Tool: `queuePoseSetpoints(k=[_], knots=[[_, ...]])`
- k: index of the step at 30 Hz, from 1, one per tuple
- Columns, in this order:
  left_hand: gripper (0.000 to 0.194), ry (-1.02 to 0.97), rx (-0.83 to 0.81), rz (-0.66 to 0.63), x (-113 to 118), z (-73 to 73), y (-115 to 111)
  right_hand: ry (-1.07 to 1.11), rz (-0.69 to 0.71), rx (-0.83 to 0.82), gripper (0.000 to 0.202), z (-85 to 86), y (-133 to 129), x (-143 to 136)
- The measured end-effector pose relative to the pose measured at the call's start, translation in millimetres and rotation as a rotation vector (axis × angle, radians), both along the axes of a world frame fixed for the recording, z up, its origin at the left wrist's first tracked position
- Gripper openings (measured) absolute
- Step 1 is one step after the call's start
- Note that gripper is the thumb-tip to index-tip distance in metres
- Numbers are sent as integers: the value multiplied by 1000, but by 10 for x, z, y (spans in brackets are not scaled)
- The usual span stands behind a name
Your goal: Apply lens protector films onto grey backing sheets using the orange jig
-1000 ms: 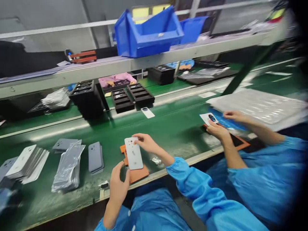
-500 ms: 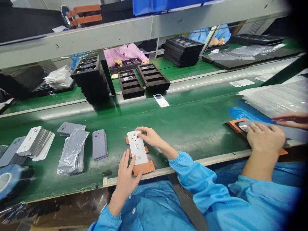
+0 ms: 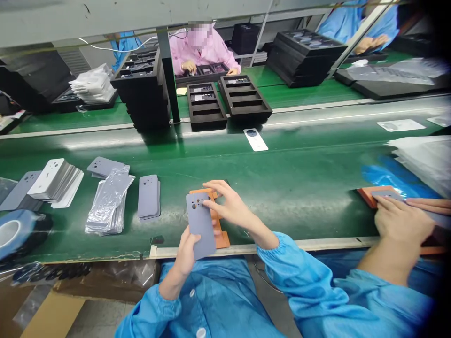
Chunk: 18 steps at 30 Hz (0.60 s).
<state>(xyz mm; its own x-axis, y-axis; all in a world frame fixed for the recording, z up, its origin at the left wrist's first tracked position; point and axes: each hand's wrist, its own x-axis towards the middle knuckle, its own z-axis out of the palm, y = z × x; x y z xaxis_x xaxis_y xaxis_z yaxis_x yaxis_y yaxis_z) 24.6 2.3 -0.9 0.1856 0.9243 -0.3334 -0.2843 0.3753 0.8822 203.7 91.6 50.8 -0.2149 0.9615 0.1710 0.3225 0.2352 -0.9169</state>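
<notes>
My left hand point(image 3: 186, 253) grips a grey phone back cover point(image 3: 201, 230) by its lower left edge, thumb on top and fingers beneath. The camera holes of the cover are at its upper end. My right hand point(image 3: 230, 204) is at the top right corner, thumb touching the cover and the other fingers stretched apart above it. Partly hidden under the cover, an orange jig point(image 3: 221, 238) lies at the belt's front edge. To the left are a short stack of grey covers point(image 3: 148, 196), a plastic-wrapped stack point(image 3: 107, 206) and a fanned stack of white covers point(image 3: 52, 180).
A roll of blue tape point(image 3: 26, 232) lies at far left. At right, a co-worker's hands point(image 3: 401, 225) work over another orange jig point(image 3: 368, 195). One white cover point(image 3: 259, 143) lies mid-belt. Black trays point(image 3: 244, 101) stand behind, with a person in pink beyond.
The cover showed a white printed face on the jig; now a grey face is up, and it sits tilted over the jig's left side. My left hand has closed on it. The view has shifted.
</notes>
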Motion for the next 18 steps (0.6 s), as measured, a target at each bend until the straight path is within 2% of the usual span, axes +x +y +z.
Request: queuePoseSetpoints(k=[2,5,7,9,11,13,15,18], knots=[[44,92,-15,-19,16,-38,20,56,87,-117,42,-117,50,42],[49,267,112,4,39,-103,35,173,164,-266,37,-256,94,71],[64,469,291,80,23,-139,28,180,130,-251,36,-301,114,74],[79,746,556,100,-26,-165,6,146,87,-206,35,-311,135,78],[86,973,789,15,-89,-182,-28,93,64,-153,34,-303,154,91],[85,1118,923,-129,-142,-200,-70,27,63,-98,33,-293,167,113],[81,1216,966,-235,-171,-228,-111,-34,69,-60,33,-297,172,143],[74,1317,971,-295,-177,-289,-158,-121,72,-19,34,-336,170,182]])
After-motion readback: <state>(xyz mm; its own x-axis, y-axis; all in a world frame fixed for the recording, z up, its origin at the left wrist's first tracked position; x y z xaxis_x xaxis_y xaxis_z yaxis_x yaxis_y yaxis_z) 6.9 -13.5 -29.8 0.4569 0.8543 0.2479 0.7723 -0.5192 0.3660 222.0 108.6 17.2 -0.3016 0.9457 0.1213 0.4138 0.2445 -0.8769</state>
